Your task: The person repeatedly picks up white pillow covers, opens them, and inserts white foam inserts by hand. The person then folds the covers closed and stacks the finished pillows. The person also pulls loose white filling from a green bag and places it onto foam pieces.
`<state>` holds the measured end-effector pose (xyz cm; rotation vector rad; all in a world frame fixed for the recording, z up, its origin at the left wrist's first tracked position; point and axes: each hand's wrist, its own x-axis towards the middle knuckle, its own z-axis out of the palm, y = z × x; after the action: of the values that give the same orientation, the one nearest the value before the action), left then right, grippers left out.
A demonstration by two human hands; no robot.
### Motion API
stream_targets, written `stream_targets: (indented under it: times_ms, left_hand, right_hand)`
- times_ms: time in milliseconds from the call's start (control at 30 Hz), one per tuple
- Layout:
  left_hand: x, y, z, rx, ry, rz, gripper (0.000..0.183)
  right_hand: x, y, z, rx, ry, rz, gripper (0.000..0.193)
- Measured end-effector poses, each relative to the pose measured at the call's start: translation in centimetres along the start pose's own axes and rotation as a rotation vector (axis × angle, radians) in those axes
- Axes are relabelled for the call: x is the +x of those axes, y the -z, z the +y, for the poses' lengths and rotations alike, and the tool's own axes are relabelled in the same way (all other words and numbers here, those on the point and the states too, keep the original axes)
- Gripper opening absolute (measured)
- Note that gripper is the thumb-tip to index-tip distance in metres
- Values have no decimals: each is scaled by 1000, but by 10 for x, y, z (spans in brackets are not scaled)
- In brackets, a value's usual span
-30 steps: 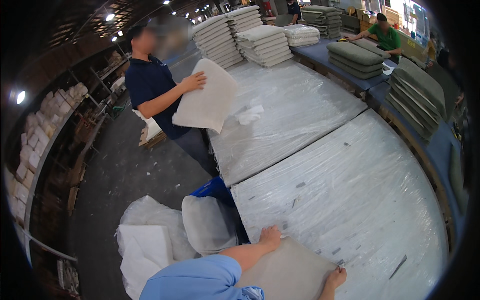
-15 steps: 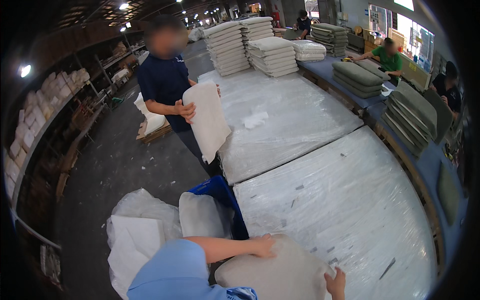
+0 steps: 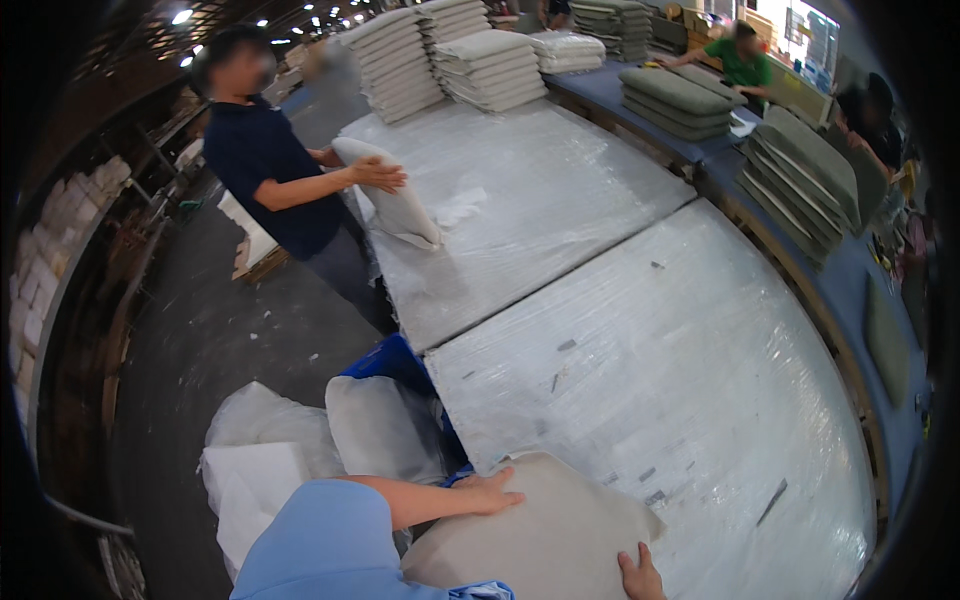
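A pale beige-grey cushion (image 3: 540, 535) lies on the plastic-wrapped table surface at the near edge, partly cut off by the lower border. My left hand (image 3: 490, 493) rests on the cushion's upper left side, its fingers stretched out and apart. At the right-hand side, my right hand (image 3: 640, 574) touches the cushion's edge with fingers apart. Across the table's corner, a co-worker (image 3: 270, 150) in a dark shirt holds another pale cushion (image 3: 385, 205) upright between both hands, its lower end near the wrapped surface.
A blue bin (image 3: 390, 365) with a pale cushion in it stands left of the table. Beside it lies clear plastic with white foam (image 3: 255, 480). Stacks of pale cushions (image 3: 490, 70) stand at the far end. Grey-green cushions (image 3: 800, 180) and seated people line the blue bench.
The view has shifted. Both my hands have slid slightly nearer over the cushion. The co-worker's cushion has turned more edge-on, and one of the co-worker's hands now lies flat against it.
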<state>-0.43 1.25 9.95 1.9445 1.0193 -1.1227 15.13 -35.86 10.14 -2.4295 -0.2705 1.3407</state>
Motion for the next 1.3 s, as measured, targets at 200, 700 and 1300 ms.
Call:
stream_targets:
  times_ms: [200,700,1300]
  left_hand:
    - [46,0,12,56,-10,58,85]
    - [75,6,28,41,46,174,74]
    - [-42,-44,-128,-1598,-525,-330,67]
  right_hand:
    - [20,4,-6,-81,-85,11,74]
    - [55,-14,5,0,-98,147,48]
    - [-104,-17,27,959,-49,-74,112]
